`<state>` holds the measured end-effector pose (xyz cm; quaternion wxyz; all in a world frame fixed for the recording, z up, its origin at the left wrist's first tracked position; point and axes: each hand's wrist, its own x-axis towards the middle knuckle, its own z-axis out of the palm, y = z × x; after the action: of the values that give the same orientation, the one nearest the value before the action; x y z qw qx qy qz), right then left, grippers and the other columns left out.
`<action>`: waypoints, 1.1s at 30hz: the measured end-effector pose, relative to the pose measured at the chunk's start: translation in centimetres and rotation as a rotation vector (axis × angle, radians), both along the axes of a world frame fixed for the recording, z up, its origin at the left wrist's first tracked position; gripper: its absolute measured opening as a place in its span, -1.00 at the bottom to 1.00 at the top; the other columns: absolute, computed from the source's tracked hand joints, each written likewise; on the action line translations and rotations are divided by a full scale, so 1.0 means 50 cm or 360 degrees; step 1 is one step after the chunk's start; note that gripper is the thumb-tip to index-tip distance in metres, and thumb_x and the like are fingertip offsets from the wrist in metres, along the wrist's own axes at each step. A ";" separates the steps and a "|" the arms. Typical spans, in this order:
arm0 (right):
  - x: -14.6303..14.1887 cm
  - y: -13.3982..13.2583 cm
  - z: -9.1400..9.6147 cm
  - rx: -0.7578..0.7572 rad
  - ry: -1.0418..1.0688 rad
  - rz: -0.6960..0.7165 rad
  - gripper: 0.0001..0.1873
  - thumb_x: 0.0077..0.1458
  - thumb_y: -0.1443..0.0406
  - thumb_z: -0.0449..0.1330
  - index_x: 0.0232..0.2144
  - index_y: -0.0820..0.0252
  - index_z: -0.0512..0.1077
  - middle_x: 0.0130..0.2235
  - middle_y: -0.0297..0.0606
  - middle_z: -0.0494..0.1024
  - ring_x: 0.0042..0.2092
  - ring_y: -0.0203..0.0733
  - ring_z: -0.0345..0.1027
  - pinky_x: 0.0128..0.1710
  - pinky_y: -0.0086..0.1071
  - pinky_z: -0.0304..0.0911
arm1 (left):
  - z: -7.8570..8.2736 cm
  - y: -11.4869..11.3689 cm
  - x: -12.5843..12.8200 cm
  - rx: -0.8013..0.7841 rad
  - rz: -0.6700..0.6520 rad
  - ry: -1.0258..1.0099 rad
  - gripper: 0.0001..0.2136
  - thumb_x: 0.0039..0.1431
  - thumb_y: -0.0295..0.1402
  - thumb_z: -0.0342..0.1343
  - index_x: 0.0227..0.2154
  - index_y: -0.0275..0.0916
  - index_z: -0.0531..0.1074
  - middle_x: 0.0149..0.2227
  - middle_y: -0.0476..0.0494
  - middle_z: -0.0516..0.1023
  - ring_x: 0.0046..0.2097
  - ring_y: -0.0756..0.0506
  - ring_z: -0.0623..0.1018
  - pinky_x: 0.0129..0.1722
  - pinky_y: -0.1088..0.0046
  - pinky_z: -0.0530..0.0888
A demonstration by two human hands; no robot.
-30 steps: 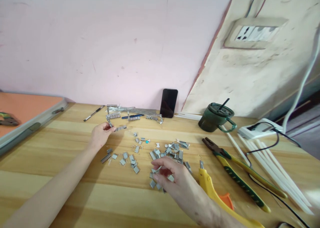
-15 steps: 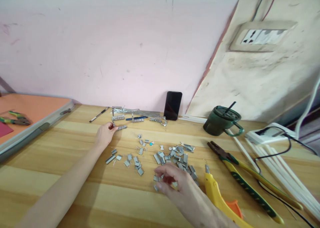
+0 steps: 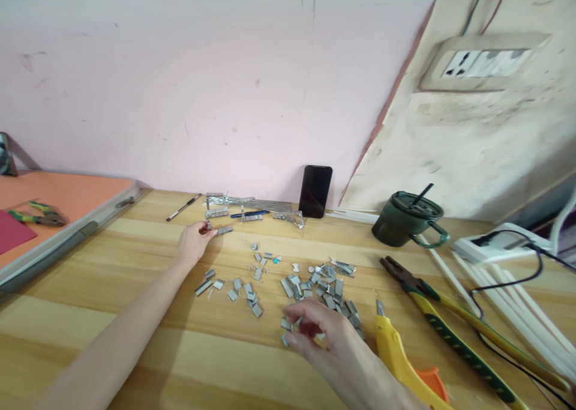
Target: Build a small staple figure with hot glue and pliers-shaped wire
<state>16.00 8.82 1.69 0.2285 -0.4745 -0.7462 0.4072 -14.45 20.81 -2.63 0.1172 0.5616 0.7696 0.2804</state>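
Several small silver metal clips point(image 3: 330, 281) lie scattered on the wooden table point(image 3: 135, 338). My left hand point(image 3: 193, 242) reaches far out and pinches a short silver metal strip point(image 3: 224, 230) near a row of assembled metal pieces point(image 3: 243, 206) by the wall. My right hand point(image 3: 324, 335) is curled over the near edge of the clip pile, fingertips closed on a small clip. A second loose group of clips point(image 3: 234, 290) lies between my two hands.
A black phone point(image 3: 315, 191) leans on the pink wall. A dark green mug point(image 3: 402, 219) stands right of it. Green-and-yellow pliers point(image 3: 450, 332), a yellow cutter point(image 3: 398, 362), white strips, a cable and a power strip point(image 3: 495, 248) fill the right. An orange-topped table point(image 3: 54, 206) sits left.
The view has drifted slightly, so everything sits a little further right and lower. My right hand has drawn back toward me over the clips. My left hand stays at the strip.
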 end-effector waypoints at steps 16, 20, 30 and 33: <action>0.021 0.020 -0.005 0.0192 -0.0265 0.0014 -0.85 0.00 0.35 0.06 -0.57 0.15 0.36 -0.47 -0.35 0.43 -0.43 -0.25 0.31 -0.42 -0.42 0.20 | 0.049 -0.307 0.144 0.0565 -0.0402 -0.0117 -0.77 0.06 -0.13 0.11 -0.25 -0.07 0.46 -0.26 -0.11 0.60 -0.20 -0.18 0.58 -0.21 0.31 0.51; 0.019 0.053 0.013 0.0354 -0.0479 -0.0015 -0.67 0.09 0.24 0.03 -0.67 0.16 0.31 -0.55 -0.38 0.37 -0.48 -0.26 0.26 -0.47 -0.43 0.15 | 0.006 -0.365 0.246 0.0902 -0.1145 0.0068 -0.70 0.16 -0.04 -0.02 -0.27 -0.14 0.41 -0.48 -0.08 0.58 -0.44 -0.10 0.55 -0.49 0.44 0.47; 0.024 0.246 0.050 0.0526 -0.0799 -0.0467 -0.75 0.20 0.21 0.10 -0.13 0.23 0.38 -0.16 -0.23 0.49 -0.18 -0.15 0.40 -0.15 -0.16 0.31 | -0.103 -0.359 0.326 0.1287 -0.1118 0.0196 -0.53 0.30 -0.06 -0.38 -0.42 -0.15 0.38 -0.65 0.01 0.49 -0.58 -0.01 0.42 -0.52 0.48 0.35; 0.009 0.317 0.051 0.0570 -0.0881 -0.0539 -0.70 0.21 0.22 0.11 -0.04 0.21 0.33 -0.03 -0.17 0.43 -0.08 -0.10 0.37 -0.11 -0.10 0.32 | -0.120 -0.351 0.327 0.1342 -0.1094 0.0252 -0.58 0.32 -0.15 -0.32 -0.46 -0.14 0.39 -0.70 0.00 0.44 -0.61 -0.03 0.40 -0.56 0.47 0.33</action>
<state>16.44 24.65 4.26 0.1615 -0.6359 -0.7501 0.0828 1.90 3.27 -8.63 -0.0915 0.7984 0.3692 0.4669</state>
